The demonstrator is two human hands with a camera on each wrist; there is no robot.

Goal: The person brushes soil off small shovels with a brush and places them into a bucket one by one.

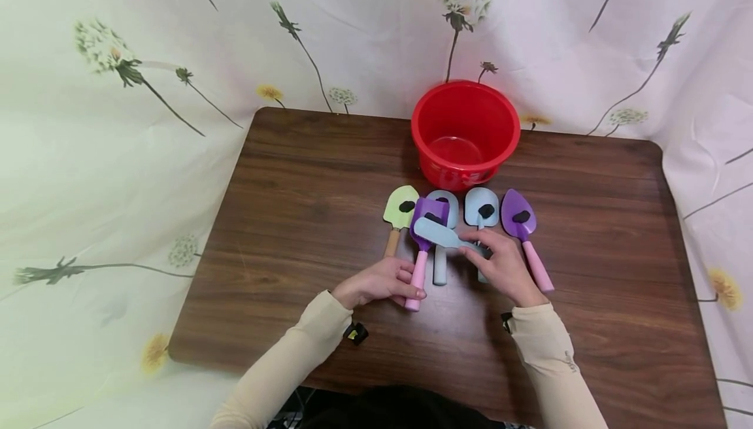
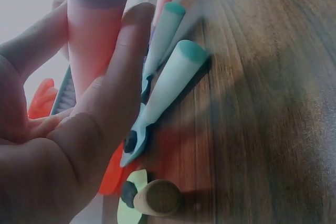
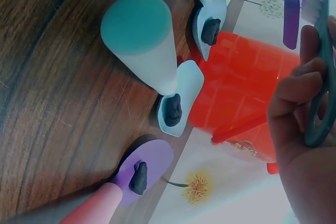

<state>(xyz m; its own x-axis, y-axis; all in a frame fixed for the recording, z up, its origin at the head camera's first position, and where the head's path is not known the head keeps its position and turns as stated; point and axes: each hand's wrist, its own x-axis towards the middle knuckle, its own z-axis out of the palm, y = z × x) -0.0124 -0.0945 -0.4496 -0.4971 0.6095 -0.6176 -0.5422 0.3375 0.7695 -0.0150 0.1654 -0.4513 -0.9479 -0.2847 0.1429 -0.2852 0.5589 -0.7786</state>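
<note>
My left hand (image 1: 382, 283) grips the pink handle of a square purple toy shovel (image 1: 419, 272), raised off the table. A black lump sits in its scoop, partly covered by a light blue brush (image 1: 438, 233). The brush is in my right hand (image 1: 502, 265), pinched by its looped handle. In the right wrist view, the pale bristles of the brush (image 3: 324, 35) face the purple scoop (image 3: 291, 11); whether they touch the lump cannot be told. Beneath lie two light blue trowels (image 1: 481, 201) (image 2: 176, 80), each bearing a black lump.
A red bucket (image 1: 465, 177) stands behind the tools, near the back edge. To the left lies a green trowel (image 1: 400, 199) with a wooden handle; to the right, a pointed purple trowel (image 1: 514, 201). Both carry black lumps. A flowered cloth (image 1: 365, 36) hangs behind the wooden table (image 1: 294, 200).
</note>
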